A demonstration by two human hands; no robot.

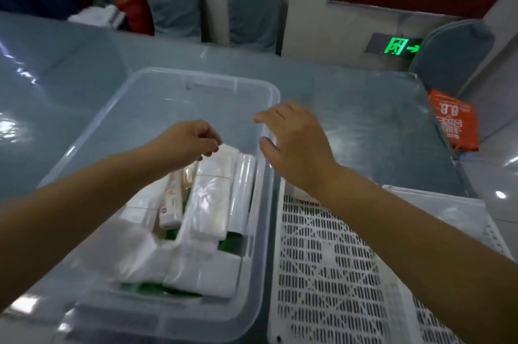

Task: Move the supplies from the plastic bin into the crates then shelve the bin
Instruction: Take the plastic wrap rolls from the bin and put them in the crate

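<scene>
**Bin still loaded, first pack pinched**

Forearms fill the near edge of the view, reaching out over a table (364, 108) covered in glossy sheeting. On it, the clear plastic bin (173, 83) is set at left, touching or just beside the white slotted crate (330, 273) at right. White plastic-wrapped packs (213, 203) are piled in the bin's near half, so the transfer is judged barely begun.

A corner of the top pack is pinched by the left hand (187, 142). Nothing is held by the right hand (297, 142), which hovers spread over the bin's right rim.

Slippery film could be lost from so small a pinch, and the pack dropped back. Neighbouring packs could be dragged up and spilled over the rim.
</scene>
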